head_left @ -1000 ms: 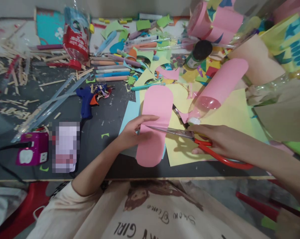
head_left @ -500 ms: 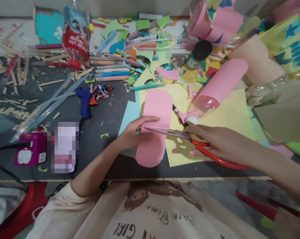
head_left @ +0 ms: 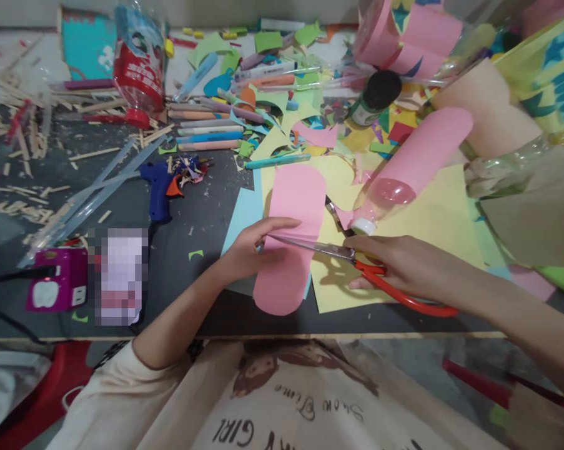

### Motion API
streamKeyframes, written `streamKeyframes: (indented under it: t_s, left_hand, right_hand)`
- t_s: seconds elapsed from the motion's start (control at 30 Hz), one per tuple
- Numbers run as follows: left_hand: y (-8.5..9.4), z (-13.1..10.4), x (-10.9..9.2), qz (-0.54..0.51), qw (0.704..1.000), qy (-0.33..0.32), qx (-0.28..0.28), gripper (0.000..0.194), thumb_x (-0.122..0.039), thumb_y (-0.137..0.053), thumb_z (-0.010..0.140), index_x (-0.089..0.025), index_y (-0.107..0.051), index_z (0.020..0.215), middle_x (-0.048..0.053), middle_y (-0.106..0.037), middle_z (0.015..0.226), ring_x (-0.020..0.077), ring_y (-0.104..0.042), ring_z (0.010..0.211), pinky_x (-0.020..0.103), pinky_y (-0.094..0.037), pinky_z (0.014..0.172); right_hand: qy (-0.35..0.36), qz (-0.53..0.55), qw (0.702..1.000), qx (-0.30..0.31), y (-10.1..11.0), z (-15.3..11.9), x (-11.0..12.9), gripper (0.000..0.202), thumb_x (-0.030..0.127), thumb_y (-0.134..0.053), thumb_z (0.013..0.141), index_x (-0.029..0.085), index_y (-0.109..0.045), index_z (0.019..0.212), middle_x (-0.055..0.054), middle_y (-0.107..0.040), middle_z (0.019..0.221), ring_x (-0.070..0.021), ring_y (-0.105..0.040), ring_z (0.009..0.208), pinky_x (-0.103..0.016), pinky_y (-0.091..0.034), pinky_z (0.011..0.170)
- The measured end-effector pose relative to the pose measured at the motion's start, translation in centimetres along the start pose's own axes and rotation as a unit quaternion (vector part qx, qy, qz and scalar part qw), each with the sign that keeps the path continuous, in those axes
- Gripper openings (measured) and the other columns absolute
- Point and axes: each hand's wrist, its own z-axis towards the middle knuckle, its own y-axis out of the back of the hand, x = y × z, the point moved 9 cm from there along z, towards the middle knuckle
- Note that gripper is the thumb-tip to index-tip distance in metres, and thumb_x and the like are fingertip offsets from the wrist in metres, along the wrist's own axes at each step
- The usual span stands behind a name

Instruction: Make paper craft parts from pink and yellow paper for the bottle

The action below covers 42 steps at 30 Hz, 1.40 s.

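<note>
A pink paper piece [head_left: 295,200] with rounded ends lies lengthwise before me, over light blue and yellow sheets. My left hand [head_left: 253,250] grips its left edge near the middle, thumb and fingers around the paper. My right hand [head_left: 403,262] is closed on the red handles of the scissors [head_left: 331,248]. The scissors' blades lie across the middle of the pink paper, their tip close to my left fingers. Beyond my right hand, a clear bottle wrapped in pink paper [head_left: 426,150] lies on the yellow sheet [head_left: 431,219], its white cap towards me.
Markers [head_left: 211,135], paper scraps and a dark-capped jar [head_left: 375,100] fill the back. On the left are a blue glue gun [head_left: 158,187], glue sticks, wooden sticks, a phone [head_left: 122,275] and a purple box [head_left: 59,281]. Decorated pink and yellow objects stand at the back right.
The scissors and my right hand have shifted slightly left, the blade tip now nearer my left fingers. My left hand keeps its hold on the pink paper.
</note>
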Motion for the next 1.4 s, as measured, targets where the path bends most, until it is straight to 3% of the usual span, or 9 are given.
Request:
streamKeyframes:
  t_s: [0.13,0.3,0.47,0.53,0.63,0.97,1.13,1.27,1.4]
  left_hand:
    - [0.1,0.1,-0.1,0.012,1.000,0.000,0.000,0.037,-0.026,-0.068,0.085,-0.024,-0.066,0.121,0.008,-0.066,0.131,0.0239,-0.062,0.118,0.034,-0.054,0.094]
    - [0.6,0.3,0.2,0.031,0.999,0.043,-0.010,0.039,-0.036,-0.068,0.084,-0.024,-0.066,0.121,0.008,-0.065,0.132,0.0211,-0.065,0.104,0.024,-0.049,0.064]
    - [2.5,0.3,0.7,0.049,0.991,0.084,-0.093,0.039,-0.036,-0.068,0.080,-0.024,-0.067,0.117,0.005,-0.069,0.122,0.0137,-0.063,0.078,0.020,-0.037,0.051]
    - [3.4,0.2,0.8,0.061,0.985,0.090,-0.137,0.037,-0.030,-0.066,0.078,-0.024,-0.067,0.115,0.004,-0.069,0.121,0.0066,-0.049,0.057,0.020,-0.030,0.045]
    - [4.4,0.0,0.9,0.078,0.974,0.092,-0.189,0.036,-0.025,-0.065,0.076,-0.024,-0.067,0.112,0.003,-0.069,0.120,0.0026,-0.029,0.046,0.021,-0.023,0.041]
    - [4.7,-0.1,0.9,0.089,0.966,0.097,-0.223,0.035,-0.024,-0.065,0.076,-0.023,-0.065,0.112,0.003,-0.069,0.115,0.0015,-0.023,0.045,0.021,-0.021,0.039]
    - [4.6,-0.3,1.1,0.077,0.965,0.101,-0.230,0.036,-0.024,-0.060,0.079,-0.023,-0.063,0.115,0.003,-0.068,0.112,0.0019,-0.023,0.045,0.022,-0.021,0.040]
    - [4.6,-0.4,1.2,0.089,0.962,0.110,-0.234,0.036,-0.024,-0.059,0.080,-0.024,-0.062,0.116,0.002,-0.067,0.106,0.0025,-0.023,0.044,0.024,-0.022,0.040]
    - [4.7,-0.4,1.1,0.086,0.962,0.106,-0.237,0.035,-0.023,-0.059,0.081,-0.023,-0.061,0.115,0.002,-0.067,0.107,0.0025,-0.024,0.044,0.023,-0.021,0.039]
  right_hand:
    - [-0.001,0.006,1.000,0.006,-0.1,0.0,0.0,0.057,0.062,-0.045,0.092,0.013,-0.062,0.116,-0.015,-0.075,0.084,-0.0271,-0.070,0.063,-0.032,-0.047,0.052]
    - [-0.010,0.015,1.000,-0.024,0.0,-0.2,-0.6,0.059,0.065,-0.041,0.092,0.015,-0.063,0.115,-0.014,-0.075,0.084,-0.0260,-0.070,0.062,-0.031,-0.046,0.050]
    - [-0.050,0.022,0.996,-0.070,-0.4,-0.9,-2.2,0.061,0.065,-0.039,0.092,0.015,-0.062,0.118,-0.016,-0.076,0.091,-0.0274,-0.071,0.067,-0.033,-0.050,0.054]
    - [-0.065,0.013,0.994,-0.090,-0.5,-1.4,-2.7,0.064,0.065,-0.033,0.094,0.013,-0.061,0.121,-0.017,-0.075,0.090,-0.0294,-0.071,0.068,-0.036,-0.051,0.054]
    - [-0.087,-0.008,0.989,-0.119,-0.6,-1.9,-3.5,0.067,0.063,-0.030,0.095,0.012,-0.058,0.128,-0.017,-0.075,0.089,-0.0308,-0.070,0.065,-0.037,-0.050,0.051]
    - [-0.199,-0.097,0.962,-0.160,0.3,-3.1,-7.4,0.054,0.047,-0.035,0.094,0.013,-0.055,0.131,-0.019,-0.073,0.094,-0.0354,-0.070,0.070,-0.038,-0.046,0.052]
    - [-0.177,-0.045,0.964,-0.191,0.6,-3.8,-5.6,0.045,0.048,-0.040,0.094,0.014,-0.060,0.115,-0.019,-0.074,0.090,-0.0344,-0.070,0.068,-0.039,-0.049,0.054]
    - [-0.155,-0.002,0.971,-0.183,-0.9,-3.6,-3.1,0.034,0.043,-0.045,0.093,0.017,-0.060,0.109,-0.013,-0.073,0.085,-0.0274,-0.068,0.060,-0.034,-0.048,0.051]
    - [-0.152,0.019,0.972,-0.177,-2.3,-3.1,-2.6,0.027,0.034,-0.045,0.092,0.019,-0.061,0.108,-0.011,-0.072,0.084,-0.0249,-0.068,0.061,-0.032,-0.049,0.052]
